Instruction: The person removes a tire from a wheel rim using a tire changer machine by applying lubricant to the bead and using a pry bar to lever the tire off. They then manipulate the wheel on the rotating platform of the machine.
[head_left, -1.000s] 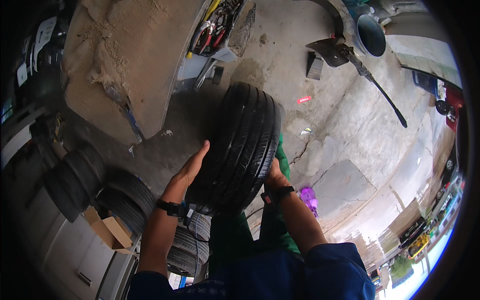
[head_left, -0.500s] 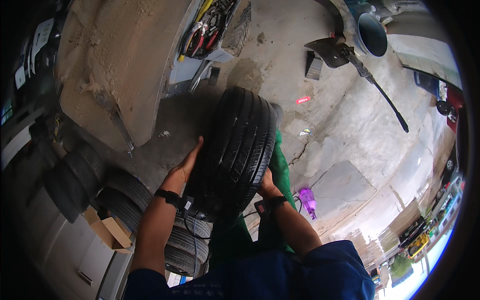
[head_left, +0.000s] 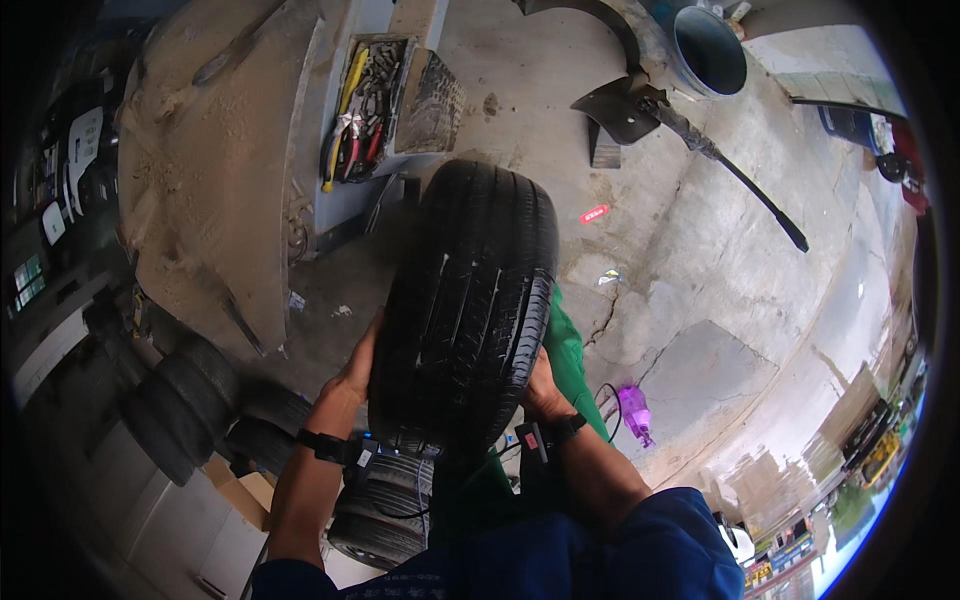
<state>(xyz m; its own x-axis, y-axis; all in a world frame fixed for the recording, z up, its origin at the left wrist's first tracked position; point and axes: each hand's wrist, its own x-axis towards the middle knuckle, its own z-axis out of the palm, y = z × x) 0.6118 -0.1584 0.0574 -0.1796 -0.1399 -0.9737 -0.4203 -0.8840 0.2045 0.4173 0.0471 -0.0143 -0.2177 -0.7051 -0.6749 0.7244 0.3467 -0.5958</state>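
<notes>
A black tire (head_left: 470,300) with a grooved, worn-looking tread stands upright in front of me, between my two arms. My left hand (head_left: 360,368) presses against its left sidewall, the fingers partly hidden along the rubber. On the lower right side my right hand (head_left: 542,388) grips it, with its fingertips out of sight behind the sidewall. A strap with a small dark device sits at each wrist. Just beyond the tire, to the left, is an open tray of tools (head_left: 365,110) with pliers and loose metal pieces.
Several tires (head_left: 180,405) lie stacked at the left, with more tires (head_left: 385,505) near my left forearm. A brown cardboard box (head_left: 240,490) is beside them. A dusty bench (head_left: 215,190) stands far left. At the right are a purple bottle (head_left: 634,412), a tire-changer arm (head_left: 720,150) and a bucket (head_left: 710,52).
The tire stands more squarely before me and looks slightly larger, still between both hands. My left hand sits lower on its sidewall. The whole view has shifted, showing more of the tool tray.
</notes>
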